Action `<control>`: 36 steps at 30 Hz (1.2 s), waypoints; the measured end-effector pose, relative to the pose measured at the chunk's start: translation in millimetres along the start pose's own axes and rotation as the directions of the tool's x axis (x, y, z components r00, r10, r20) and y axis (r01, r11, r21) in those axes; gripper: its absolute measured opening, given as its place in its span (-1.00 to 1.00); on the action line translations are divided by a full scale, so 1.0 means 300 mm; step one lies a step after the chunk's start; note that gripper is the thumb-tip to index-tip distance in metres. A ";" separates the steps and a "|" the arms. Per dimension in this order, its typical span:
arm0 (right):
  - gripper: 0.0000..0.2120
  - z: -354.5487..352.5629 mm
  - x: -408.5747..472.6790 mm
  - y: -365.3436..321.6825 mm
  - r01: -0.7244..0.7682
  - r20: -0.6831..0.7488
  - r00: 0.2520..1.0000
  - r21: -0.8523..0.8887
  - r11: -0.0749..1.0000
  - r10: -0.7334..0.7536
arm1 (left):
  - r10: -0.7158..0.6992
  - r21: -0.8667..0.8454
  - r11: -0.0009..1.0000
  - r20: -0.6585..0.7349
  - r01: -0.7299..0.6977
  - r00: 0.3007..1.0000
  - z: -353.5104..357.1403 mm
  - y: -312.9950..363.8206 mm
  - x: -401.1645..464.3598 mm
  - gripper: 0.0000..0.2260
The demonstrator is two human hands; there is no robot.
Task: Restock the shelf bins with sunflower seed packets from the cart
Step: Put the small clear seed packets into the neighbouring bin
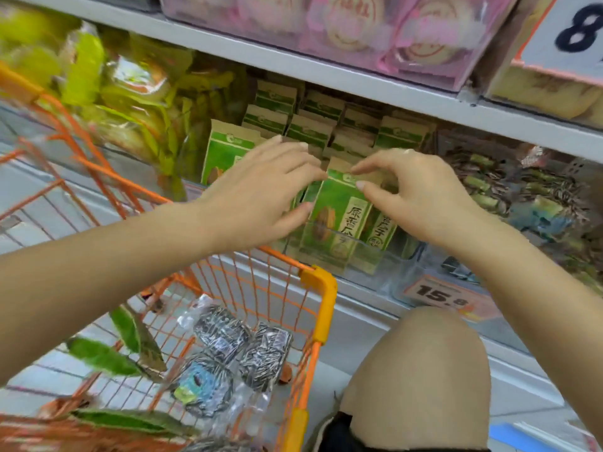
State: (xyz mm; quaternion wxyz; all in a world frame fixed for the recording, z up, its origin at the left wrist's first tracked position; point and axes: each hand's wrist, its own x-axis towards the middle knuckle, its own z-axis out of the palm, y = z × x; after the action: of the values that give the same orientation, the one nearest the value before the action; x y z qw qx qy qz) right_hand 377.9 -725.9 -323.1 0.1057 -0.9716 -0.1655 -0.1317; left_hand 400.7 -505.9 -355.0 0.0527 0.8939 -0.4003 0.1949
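My left hand [261, 190] hid the packets behind it; motion blurred the yellow bags [130, 93], and the price sign [567, 31] was cropped.

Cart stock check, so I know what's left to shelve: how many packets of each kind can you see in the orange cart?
Clear packets of striped seeds: 3
Green packets: 3
Total: 6, all in the orange cart; its near corner is cut off.
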 end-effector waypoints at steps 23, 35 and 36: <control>-0.53 0.656 -0.081 -0.692 0.588 0.917 0.357 -0.072 0.806 -0.178 | -0.287 0.062 0.911 0.804 0.407 0.521 0.008 -0.232 -0.630 -0.60; -0.44 0.675 -0.045 -0.660 0.334 0.964 0.224 0.062 0.941 -0.143 | -0.262 -0.030 0.895 0.773 0.445 0.578 -0.002 -0.262 -0.644 -0.61; -0.49 0.650 -0.021 -0.646 0.203 0.958 0.246 0.101 0.974 -0.150 | -0.256 -0.051 0.889 0.768 0.454 0.587 -0.004 -0.261 -0.641 -0.59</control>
State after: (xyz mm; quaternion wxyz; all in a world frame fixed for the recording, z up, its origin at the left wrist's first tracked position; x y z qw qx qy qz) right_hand 347.5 -500.4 -477.6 -0.0526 -0.8298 -0.3004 0.4673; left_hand 342.0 -319.2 -424.1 0.0317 0.9423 -0.2186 -0.2515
